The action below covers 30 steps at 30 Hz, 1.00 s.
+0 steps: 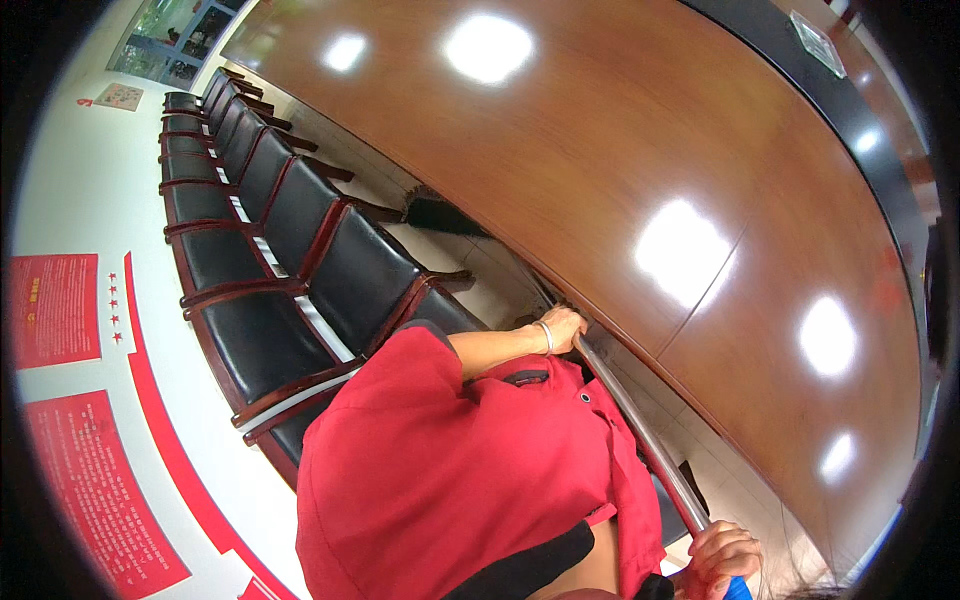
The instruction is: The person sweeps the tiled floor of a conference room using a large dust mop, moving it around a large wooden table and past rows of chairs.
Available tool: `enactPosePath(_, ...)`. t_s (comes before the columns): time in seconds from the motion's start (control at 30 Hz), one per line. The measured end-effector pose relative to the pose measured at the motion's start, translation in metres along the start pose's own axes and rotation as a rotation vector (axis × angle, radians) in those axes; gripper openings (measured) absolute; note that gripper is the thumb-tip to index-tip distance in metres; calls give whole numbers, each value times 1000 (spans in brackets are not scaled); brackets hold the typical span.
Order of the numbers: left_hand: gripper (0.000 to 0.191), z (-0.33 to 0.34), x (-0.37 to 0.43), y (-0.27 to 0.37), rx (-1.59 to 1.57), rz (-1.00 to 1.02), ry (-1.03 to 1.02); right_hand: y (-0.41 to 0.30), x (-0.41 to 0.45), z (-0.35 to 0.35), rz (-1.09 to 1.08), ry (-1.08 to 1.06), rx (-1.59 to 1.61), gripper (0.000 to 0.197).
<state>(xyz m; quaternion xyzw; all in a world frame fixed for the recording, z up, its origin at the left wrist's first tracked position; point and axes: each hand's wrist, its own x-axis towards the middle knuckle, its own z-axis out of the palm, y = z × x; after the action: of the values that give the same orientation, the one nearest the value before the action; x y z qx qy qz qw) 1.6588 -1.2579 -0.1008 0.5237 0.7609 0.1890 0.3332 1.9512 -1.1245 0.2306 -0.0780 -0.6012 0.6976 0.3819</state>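
Note:
A metal pole [637, 420] runs slantwise across the front of my red shirt, along the near edge of the long wooden table [570, 150]. My left hand [564, 328], with a silver bangle at the wrist, is closed round its lower part. Near the upper end, beside a blue section [738, 589], my right hand [724, 559] grips it at the bottom right. Beyond my left hand the pole continues, thin and dark, beside the table edge. A dark green, fringed mop head [444, 215] lies on the tiled floor, partly under the table; its joint with the pole is hidden.
A row of black padded chairs [360, 262] with reddish wooden frames stands along the white wall, close on my left. Chair legs [450, 280] jut towards the table. Red wall panels [56, 311] bear writing. A clear object [817, 43] lies on the table's dark centre strip.

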Motion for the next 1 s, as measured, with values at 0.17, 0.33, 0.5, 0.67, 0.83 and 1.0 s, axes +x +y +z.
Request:
enactPosePath(0.17,17,-23,3,-20,-102,-13,-93,9,19,29,-30,-8,24,33)
enactPosePath(0.33,11,-6,-4,-81,-93,-4,178,8,33,85,-37,194,197,23)
enactPosePath(0.5,30,-22,-12,-67,-140,122,280,-10,28,101,20,258,122,28)
enactPosePath(0.67,24,-12,-12,-66,-88,193,199,-16,7,102,-8,466,36,28)
enactPosePath(0.83,16,-39,-30,-60,-18,71,36,6,-1,95,-145,271,24,27)
enactPosePath(1.0,14,-64,-19,-74,59,102,-36,19,-5,100,-130,233,32,26)
